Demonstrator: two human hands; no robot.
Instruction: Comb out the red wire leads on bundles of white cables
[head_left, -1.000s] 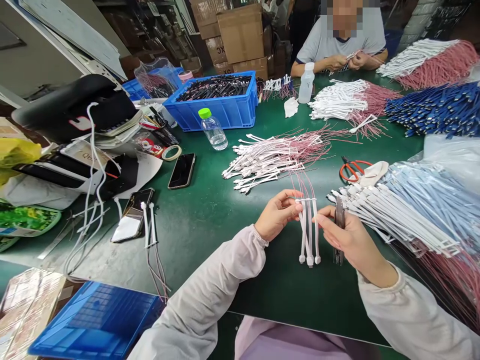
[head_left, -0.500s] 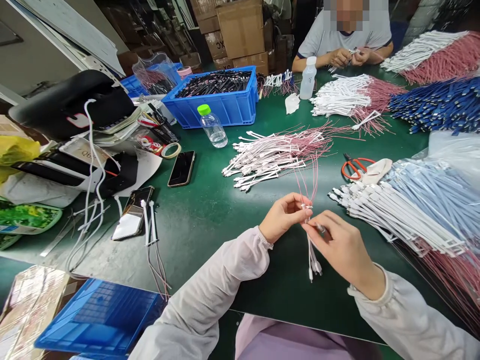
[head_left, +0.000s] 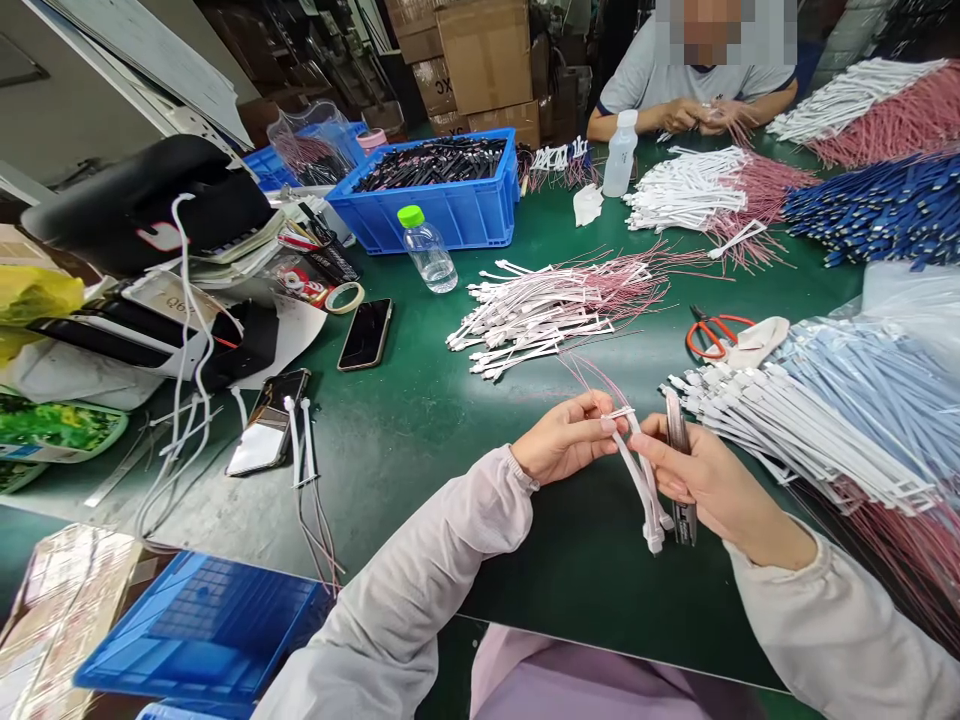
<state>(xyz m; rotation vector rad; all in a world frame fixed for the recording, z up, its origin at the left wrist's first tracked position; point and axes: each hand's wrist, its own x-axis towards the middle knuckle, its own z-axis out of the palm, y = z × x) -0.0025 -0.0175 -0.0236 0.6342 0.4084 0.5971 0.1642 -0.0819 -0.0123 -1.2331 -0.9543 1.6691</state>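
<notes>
In front of my chest, my left hand [head_left: 574,440] pinches a small wire harness [head_left: 637,475] near where its pink wires leave the white sleeves. The white connector ends hang down to the right. My right hand [head_left: 701,475] is closed around a slim dark and silver tool [head_left: 681,500], held upright; its exact kind is unclear. The right thumb and fingertips also meet the harness at its upper part. Beyond both hands lies a loose pile of similar white and pink harnesses [head_left: 540,310].
Orange-handled scissors [head_left: 716,335] and a bundle of white harnesses [head_left: 810,430] lie at right. A clear bottle [head_left: 429,255], phone [head_left: 365,335] and tape roll [head_left: 345,298] sit left of centre. A blue bin [head_left: 435,220] stands behind. Across the table a person [head_left: 675,110] handles wires.
The harness now slants to the lower right with its white sleeves plainly showing. My right hand has shifted right and turned, bringing the slim tool upright into view.
</notes>
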